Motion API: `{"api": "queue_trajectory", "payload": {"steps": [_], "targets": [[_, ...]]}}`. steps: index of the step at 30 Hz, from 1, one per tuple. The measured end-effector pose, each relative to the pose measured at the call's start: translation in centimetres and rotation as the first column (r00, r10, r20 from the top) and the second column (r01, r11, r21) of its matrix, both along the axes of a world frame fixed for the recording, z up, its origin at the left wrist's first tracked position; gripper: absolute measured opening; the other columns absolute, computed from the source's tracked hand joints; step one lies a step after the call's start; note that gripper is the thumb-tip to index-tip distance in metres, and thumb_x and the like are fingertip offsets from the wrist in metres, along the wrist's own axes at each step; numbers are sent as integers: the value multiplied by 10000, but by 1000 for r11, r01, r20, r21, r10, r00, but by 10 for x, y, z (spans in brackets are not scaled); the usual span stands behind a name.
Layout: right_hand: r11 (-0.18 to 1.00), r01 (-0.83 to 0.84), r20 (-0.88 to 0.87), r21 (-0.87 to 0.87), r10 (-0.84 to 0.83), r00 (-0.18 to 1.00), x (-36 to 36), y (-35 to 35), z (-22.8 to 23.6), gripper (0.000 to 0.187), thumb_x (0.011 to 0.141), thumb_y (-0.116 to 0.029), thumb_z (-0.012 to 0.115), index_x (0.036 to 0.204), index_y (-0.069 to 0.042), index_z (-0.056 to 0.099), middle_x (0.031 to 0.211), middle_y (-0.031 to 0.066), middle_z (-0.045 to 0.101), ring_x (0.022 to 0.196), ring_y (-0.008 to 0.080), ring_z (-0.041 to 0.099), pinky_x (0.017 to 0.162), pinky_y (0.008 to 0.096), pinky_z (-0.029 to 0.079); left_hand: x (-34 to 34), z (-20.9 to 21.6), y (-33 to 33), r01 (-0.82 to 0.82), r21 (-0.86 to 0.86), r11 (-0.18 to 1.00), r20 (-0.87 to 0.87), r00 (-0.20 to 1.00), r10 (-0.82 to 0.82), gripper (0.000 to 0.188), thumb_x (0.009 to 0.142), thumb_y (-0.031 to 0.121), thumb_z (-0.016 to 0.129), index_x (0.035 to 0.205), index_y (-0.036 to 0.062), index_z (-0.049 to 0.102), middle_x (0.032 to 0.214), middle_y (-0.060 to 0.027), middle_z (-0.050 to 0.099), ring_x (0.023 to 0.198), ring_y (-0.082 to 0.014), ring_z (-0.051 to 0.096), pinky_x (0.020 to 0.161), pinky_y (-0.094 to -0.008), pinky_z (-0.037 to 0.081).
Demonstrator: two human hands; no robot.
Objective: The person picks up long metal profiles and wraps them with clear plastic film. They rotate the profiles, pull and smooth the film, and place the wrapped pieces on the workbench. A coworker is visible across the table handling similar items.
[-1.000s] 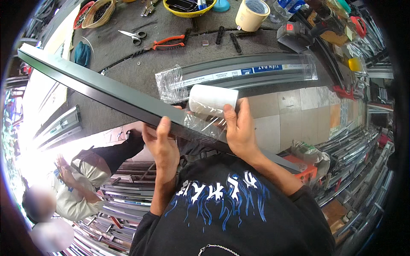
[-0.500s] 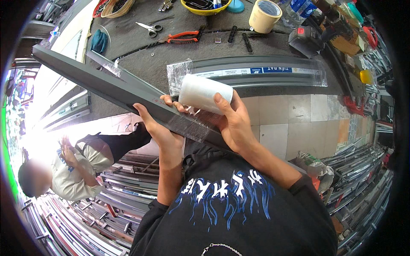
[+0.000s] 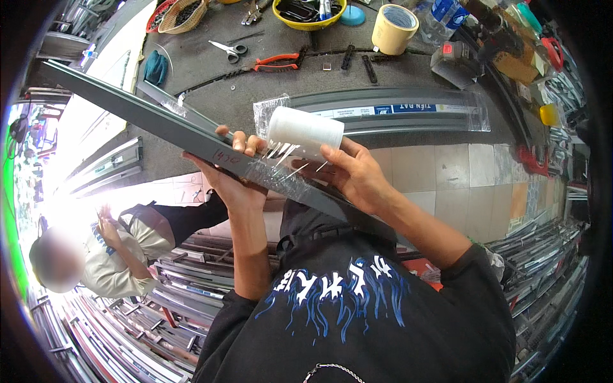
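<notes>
A long dark grey metal profile [image 3: 147, 121] slants across in front of me, one end at the far left and the other near my shirt. My left hand [image 3: 231, 182] supports it from below, its fingertips curling over the far edge. In my right hand [image 3: 361, 175] is a roll of clear stretch film [image 3: 305, 133], held just beyond the bar. Shiny stretched strands of film run from the roll to the profile, where a clear film band [image 3: 281, 179] lies around it. Some of my right fingers are hidden behind the roll and bar.
On the dark workbench [image 3: 217, 115] lie wrapped grey profiles [image 3: 383, 112], scissors [image 3: 230, 50], orange-handled pliers [image 3: 278, 62], a masking tape roll [image 3: 391, 35] and a yellow basket [image 3: 306, 19]. Another person [image 3: 121, 249] is at the left. Metal bars [image 3: 121, 332] fill racks around me.
The profile has turned about its length, and my left fingers now show over its far edge. The roll has shifted slightly left, my right thumb sits lower on it, and film strands stretch out.
</notes>
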State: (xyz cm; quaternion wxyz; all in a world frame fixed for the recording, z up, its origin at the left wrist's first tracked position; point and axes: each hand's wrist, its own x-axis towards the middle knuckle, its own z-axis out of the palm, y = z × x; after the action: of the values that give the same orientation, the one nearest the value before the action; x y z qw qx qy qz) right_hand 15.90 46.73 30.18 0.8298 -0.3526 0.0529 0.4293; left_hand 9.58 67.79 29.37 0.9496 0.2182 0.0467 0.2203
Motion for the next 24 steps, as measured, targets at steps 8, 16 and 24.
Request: {"api": "queue_trajectory", "payload": {"steps": [8, 16, 24], "targets": [[987, -15, 24, 161, 11, 1000, 0, 7, -23, 504, 987, -88, 655, 1435, 13, 447, 1328, 122, 582, 1185, 225, 618, 1024, 414, 540, 16, 10, 15, 103, -21, 994, -1, 995, -103, 611, 1016, 581, 530, 1290, 35, 532, 961, -128, 619, 926, -303, 644, 996, -483, 509], [998, -51, 205, 44, 41, 978, -6, 4, -26, 433, 1025, -164, 640, 1408, -15, 505, 1270, 71, 617, 1125, 137, 599, 956, 306, 510, 13, 15, -9, -214, 406, 888, -82, 960, 269, 659, 1018, 604, 506, 1272, -3, 535, 1091, -190, 673, 980, -318, 703, 904, -491, 554], [997, 61, 438, -41, -37, 898, -21, 1, -12, 483, 1015, -131, 648, 1436, 29, 476, 1312, 86, 603, 1235, 159, 547, 1081, 323, 420, -30, 23, -66, 76, 225, 971, -596, 799, 76, 520, 1022, 369, 606, 1385, 8, 516, 1288, -142, 630, 1182, -257, 639, 980, -422, 537]]}}
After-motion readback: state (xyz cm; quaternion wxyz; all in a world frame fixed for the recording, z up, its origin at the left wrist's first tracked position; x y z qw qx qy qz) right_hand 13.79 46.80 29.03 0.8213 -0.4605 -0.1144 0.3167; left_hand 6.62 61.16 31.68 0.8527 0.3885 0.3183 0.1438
